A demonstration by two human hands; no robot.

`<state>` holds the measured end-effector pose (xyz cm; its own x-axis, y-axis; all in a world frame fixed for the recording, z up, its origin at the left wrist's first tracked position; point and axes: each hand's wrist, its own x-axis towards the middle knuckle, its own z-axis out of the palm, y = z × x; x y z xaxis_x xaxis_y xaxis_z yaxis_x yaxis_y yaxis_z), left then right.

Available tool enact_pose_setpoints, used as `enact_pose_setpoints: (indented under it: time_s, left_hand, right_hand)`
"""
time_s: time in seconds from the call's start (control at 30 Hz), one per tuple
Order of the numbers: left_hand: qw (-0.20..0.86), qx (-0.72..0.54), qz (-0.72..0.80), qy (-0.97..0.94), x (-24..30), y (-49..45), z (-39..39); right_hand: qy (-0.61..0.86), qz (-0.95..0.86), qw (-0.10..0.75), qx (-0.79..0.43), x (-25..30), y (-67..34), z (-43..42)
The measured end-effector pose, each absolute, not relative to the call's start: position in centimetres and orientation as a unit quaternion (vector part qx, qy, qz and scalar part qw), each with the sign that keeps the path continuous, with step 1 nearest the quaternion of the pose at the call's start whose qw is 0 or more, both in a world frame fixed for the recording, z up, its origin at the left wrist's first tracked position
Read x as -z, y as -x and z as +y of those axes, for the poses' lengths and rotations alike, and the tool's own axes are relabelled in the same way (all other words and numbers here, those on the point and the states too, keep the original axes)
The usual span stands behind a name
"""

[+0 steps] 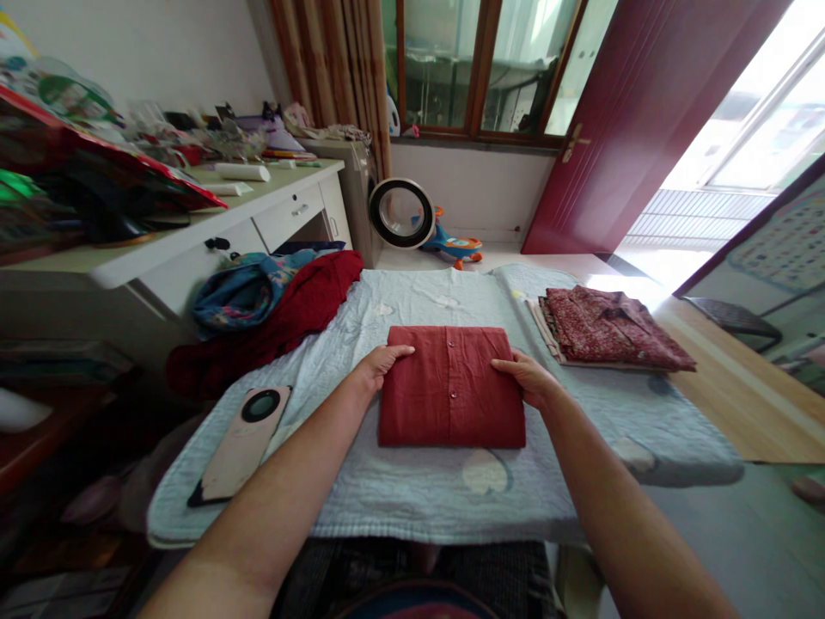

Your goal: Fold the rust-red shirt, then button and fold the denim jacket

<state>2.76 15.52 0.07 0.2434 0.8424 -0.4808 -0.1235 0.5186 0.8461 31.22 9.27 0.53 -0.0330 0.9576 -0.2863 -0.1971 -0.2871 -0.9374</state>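
Observation:
A red buttoned shirt (451, 387), folded into a neat rectangle, lies on the pale blue cloth (425, 499) that covers the table. Two buttons run down its middle. My left hand (380, 365) grips its left side, thumb on top and the other fingers hidden behind the edge. On the opposite side, my right hand (525, 376) holds the shirt the same way, its thumb pressing on the upper face. To the right sits a stack of folded clothes (609, 327), with a dark red patterned garment uppermost.
A phone (241, 443) lies at the table's left front. Crumpled red (284, 322) and blue floral clothes (238, 292) are heaped at the left edge. A white desk (193, 249) with clutter stands beyond them. A washing machine with its round door (403, 213) open is at the back.

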Motion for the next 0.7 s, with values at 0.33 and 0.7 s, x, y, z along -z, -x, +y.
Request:
enact_pose_setpoints:
  time_s: [0.33,0.7]
  left_hand:
    - [0.666,-0.469,0.405,-0.415,-5.1,-2.9,15.0]
    - [0.479,-0.571,0.359,-0.562,-6.0,-2.7,16.9]
  right_hand:
    - [0.493,-0.399,0.492,-0.596,-3.8,-32.7,9.3]
    - [0.462,-0.491,0.606,-0.423,-5.9,-31.7,10.9]
